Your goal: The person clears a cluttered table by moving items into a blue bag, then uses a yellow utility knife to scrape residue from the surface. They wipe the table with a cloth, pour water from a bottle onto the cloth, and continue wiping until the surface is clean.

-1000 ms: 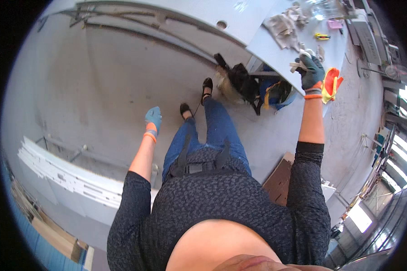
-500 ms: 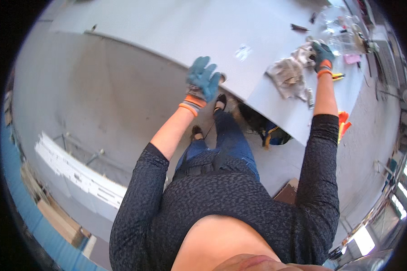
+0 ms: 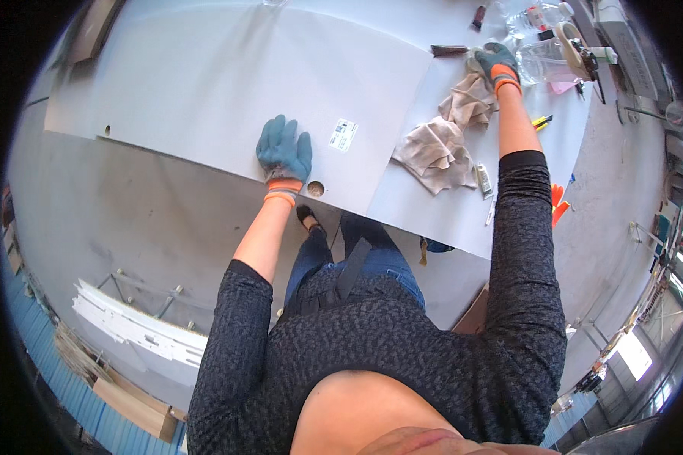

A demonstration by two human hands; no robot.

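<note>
My left hand point(image 3: 284, 152), fingers spread flat on the grey sheet point(image 3: 228, 91) covering the desk point(image 3: 432, 205); my right hand point(image 3: 495, 61), fingers clenched on the beige rag point(image 3: 444, 140) near a clear bottle point(image 3: 542, 59)

Grey sheet point(image 3: 228, 83) flat, beige rag point(image 3: 442, 148) crumpled

The person wears a dark speckled long-sleeved top, sleeves pushed up the forearms, blue jeans, black shoes, and teal work gloves with orange cuffs on the left hand point(image 3: 284, 154) and right hand point(image 3: 496, 60).
</note>
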